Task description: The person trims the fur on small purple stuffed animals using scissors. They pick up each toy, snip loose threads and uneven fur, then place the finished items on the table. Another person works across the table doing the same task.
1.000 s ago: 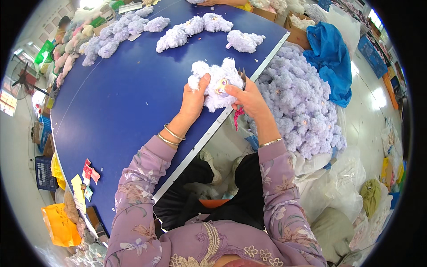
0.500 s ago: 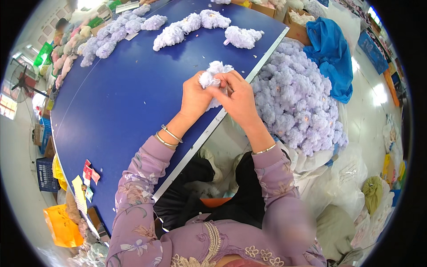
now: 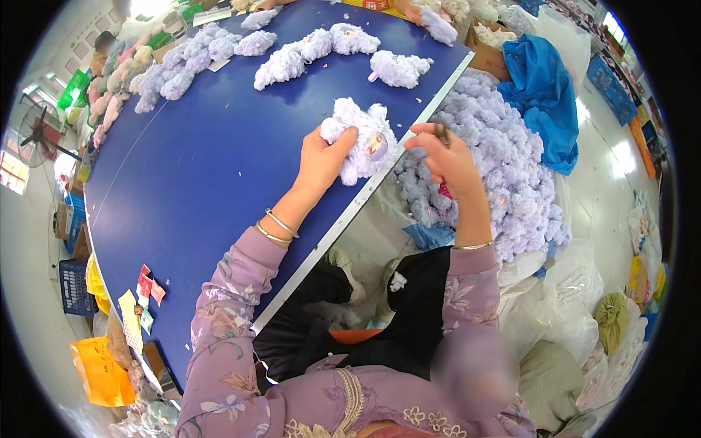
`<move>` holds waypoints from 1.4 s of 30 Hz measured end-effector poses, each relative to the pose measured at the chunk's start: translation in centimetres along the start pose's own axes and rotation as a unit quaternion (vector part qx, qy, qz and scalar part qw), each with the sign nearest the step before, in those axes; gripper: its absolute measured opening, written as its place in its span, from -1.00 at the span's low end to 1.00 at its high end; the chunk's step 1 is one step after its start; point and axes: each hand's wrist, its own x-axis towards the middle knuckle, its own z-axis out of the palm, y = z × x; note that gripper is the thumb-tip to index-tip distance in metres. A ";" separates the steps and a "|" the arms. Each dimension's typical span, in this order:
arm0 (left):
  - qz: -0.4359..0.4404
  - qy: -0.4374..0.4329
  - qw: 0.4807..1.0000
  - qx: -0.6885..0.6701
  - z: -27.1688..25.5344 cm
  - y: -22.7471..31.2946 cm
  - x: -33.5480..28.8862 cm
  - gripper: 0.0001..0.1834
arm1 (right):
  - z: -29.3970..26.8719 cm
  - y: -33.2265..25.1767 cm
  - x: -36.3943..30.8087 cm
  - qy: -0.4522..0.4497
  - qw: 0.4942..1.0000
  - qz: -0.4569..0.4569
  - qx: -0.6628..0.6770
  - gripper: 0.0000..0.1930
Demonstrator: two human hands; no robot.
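Holding a fluffy pale purple toy (image 3: 363, 139) at the near edge of the blue surface (image 3: 204, 182), the left hand (image 3: 325, 157) has its grip closed around the toy's left side, with the thumb pressed into the fur. The toy sits partly on the surface and partly past its edge. A small round face with a tan middle shows on the toy's front, turned toward the person.

The right hand (image 3: 445, 157) is just to the right of the toy and does not touch it. Its fingers are pinched shut on a small thin dark thing (image 3: 442, 133), too small to tell what it is. Something small and red (image 3: 444, 191) peeks out under the palm. So the toy lies to the left of that pinch, a short reach away, and the left hand is the one that has it.

The toy looks soft and lumpy, rounder than it is long, so it has no clear long side.

Right of the toy, past the surface edge, is a big heap of the same purple toys (image 3: 496, 168). Far behind the toy, more fluffy toys lie in a row (image 3: 321, 47) on the surface. A blue bag (image 3: 544, 87) sits beyond the heap.
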 end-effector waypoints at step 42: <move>-0.161 -0.324 0.923 -0.134 6.4 -2.6 9.7 -0.60 | -1.2 2.2 3.1 0.246 0.944 -0.109 0.191 -0.67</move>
